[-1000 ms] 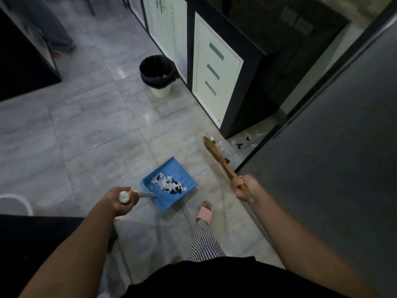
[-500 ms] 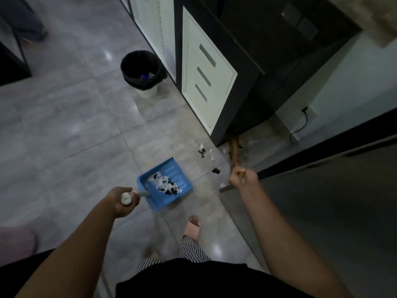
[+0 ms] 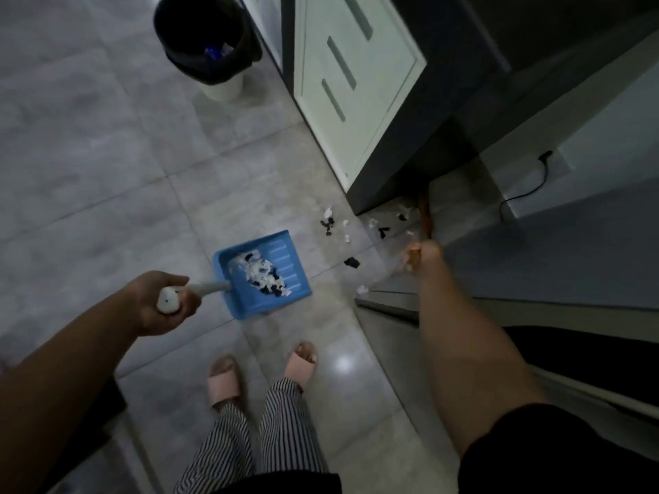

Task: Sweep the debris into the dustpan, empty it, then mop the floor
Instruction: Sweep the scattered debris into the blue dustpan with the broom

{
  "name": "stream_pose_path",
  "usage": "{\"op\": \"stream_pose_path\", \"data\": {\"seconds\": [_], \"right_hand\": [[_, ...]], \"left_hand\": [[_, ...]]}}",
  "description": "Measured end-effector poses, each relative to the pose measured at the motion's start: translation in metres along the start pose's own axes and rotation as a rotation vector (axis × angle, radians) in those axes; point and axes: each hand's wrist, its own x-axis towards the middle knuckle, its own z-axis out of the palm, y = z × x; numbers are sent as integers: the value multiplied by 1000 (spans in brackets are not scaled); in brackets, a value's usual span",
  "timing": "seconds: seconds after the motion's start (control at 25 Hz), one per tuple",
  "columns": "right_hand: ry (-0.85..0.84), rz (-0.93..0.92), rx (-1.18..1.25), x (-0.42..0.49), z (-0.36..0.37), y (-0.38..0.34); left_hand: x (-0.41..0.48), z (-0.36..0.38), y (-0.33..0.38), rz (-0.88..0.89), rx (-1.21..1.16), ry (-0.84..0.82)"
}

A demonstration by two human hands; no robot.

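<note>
A blue dustpan (image 3: 281, 301) sits low over the grey tile floor, holding a heap of white and black scraps (image 3: 262, 276). My left hand (image 3: 162, 303) is shut on its white handle. My right hand (image 3: 422, 256) grips the brown broom (image 3: 425, 217), whose head reaches into the gap beside the dark cabinet. Loose white and black debris (image 3: 351, 262) lies scattered on the floor between the dustpan and the broom.
A black-lined bin (image 3: 207, 41) stands at the top, next to the cabinet with white drawer fronts (image 3: 353, 90). A dark appliance wall (image 3: 570, 244) with a black cable (image 3: 527, 187) is at the right. My feet in pink slippers (image 3: 301, 363) stand below the dustpan.
The view has tilted down and closer. The broom has swung from the open floor into the gap by the cabinet. The dustpan has stayed in my left hand with its load.
</note>
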Motion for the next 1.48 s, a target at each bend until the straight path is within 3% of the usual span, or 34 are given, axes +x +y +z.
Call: {"op": "stream_pose_path", "data": {"seconds": [0.04,0.08,0.12,0.2,0.28,0.6,0.72,0.84,1.12,1.48], "right_hand": [[186,-300,-342,7,0,11],[178,-225,-220,-4,3,23],[251,-331,-283,2,-8,29],[300,-337,-290,0,-11,55],[250,-248,-183,-14,-16,83],[157,-408,-430,-43,-12,72],[134,-367,-245,-29,-20,56],[183,-307,-345,-7,-29,54],[119,-98,-264,-20,-77,152],[15,-9,-354,-66,-86,234]], "left_hand": [[2,-2,2,-7,5,5],[2,-4,4,-13,5,15],[2,-6,4,-14,11,9],[-2,-8,2,-19,16,0],[-8,-7,0,-16,17,-11],[-3,-11,-11,32,16,-35],[7,-19,-12,34,15,-39],[7,-25,-17,32,18,-57],[-14,-64,-32,56,47,-38],[-34,-129,-51,84,25,-27]]}}
